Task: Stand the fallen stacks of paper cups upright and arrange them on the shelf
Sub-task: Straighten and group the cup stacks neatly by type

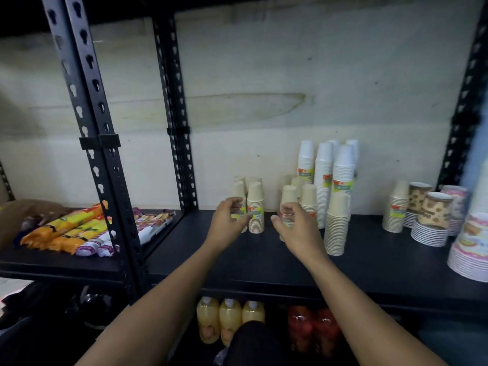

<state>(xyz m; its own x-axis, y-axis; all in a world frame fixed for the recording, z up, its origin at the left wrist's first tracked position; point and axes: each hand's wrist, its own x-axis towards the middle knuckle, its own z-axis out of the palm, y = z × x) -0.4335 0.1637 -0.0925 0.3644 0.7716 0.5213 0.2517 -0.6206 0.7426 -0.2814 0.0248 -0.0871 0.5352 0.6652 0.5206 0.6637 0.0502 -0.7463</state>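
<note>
Several upright stacks of paper cups stand on the black shelf (264, 260). My left hand (228, 220) curls around a small cream stack (239, 196) at the left; a second cream stack (255, 207) stands right beside it. My right hand (295, 228) grips another cream stack (288, 199), also upright. Behind that one stand more cream stacks (309, 199). Tall white stacks (323, 178) rise at the back, and a tall cream stack (336, 223) stands in front of them. No stack in view lies on its side.
To the right stand a cream stack (396, 207), patterned cups on plates (430, 215) and a pile of paper plates (470, 249). Wrapped snack packs (68, 228) lie on the left shelf beyond the black upright posts (105, 159). Juice bottles (229, 318) stand on the shelf below.
</note>
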